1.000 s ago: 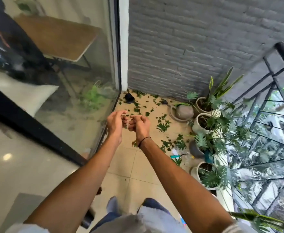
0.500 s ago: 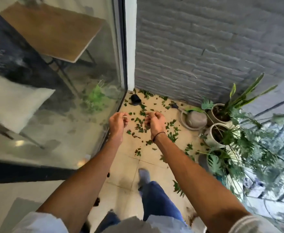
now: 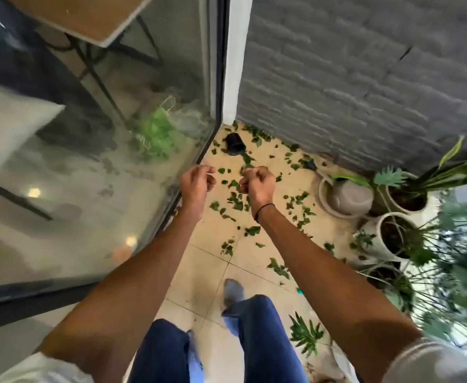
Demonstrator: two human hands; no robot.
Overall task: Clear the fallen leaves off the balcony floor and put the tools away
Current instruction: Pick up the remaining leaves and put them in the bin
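Several green fallen leaves [image 3: 235, 199] lie scattered over the beige balcony tiles [image 3: 257, 261], thickest toward the far corner by the wall. My left hand [image 3: 196, 181] and my right hand [image 3: 257, 181] are held out side by side above the leaves, a small gap between them. Fingers of both hands are curled in, and I see nothing held in either. A black band circles my right wrist. No sweeping tool shows in the view.
A glass sliding door [image 3: 116, 139] runs along the left, a grey brick wall [image 3: 365, 78] closes the far side. A small black pot [image 3: 235, 143] lies tipped in the corner. A grey pot in a saucer [image 3: 348, 193] and white plant pots [image 3: 395, 233] line the right.
I have stepped forward onto the balcony, one foot ahead. My hands, touching a second ago, have drawn slightly apart. The view tilts further down toward the floor.
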